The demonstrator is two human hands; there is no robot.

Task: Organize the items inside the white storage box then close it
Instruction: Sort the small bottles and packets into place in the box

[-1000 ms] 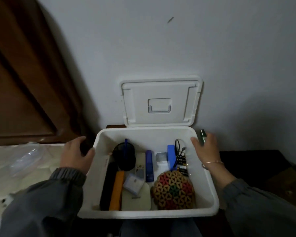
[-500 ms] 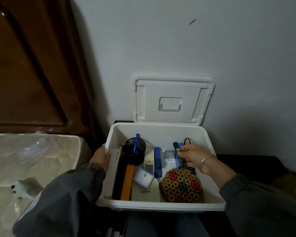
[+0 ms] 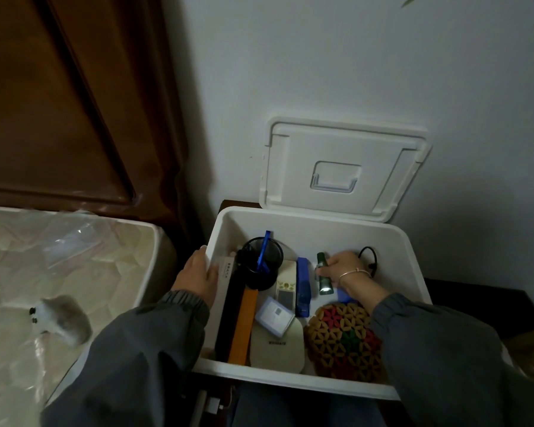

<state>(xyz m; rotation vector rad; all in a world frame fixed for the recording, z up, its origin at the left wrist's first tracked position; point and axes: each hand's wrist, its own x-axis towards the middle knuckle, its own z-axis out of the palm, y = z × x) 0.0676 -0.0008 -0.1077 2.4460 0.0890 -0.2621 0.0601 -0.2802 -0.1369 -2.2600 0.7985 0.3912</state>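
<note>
Near: white storage box (image 3: 290,382) open, woven ball (image 3: 346,340) in front corner, half under the right sleeve | Mid: left hand (image 3: 196,280) grips the left wall, likely steadying; right hand (image 3: 344,268), fingers curled round green tube (image 3: 323,277), seemingly slotting it beside blue stapler (image 3: 302,288) | Far: black cable (image 3: 370,257) partly hidden; lid (image 3: 342,167) propped against the wall, not yet closed.
</note>
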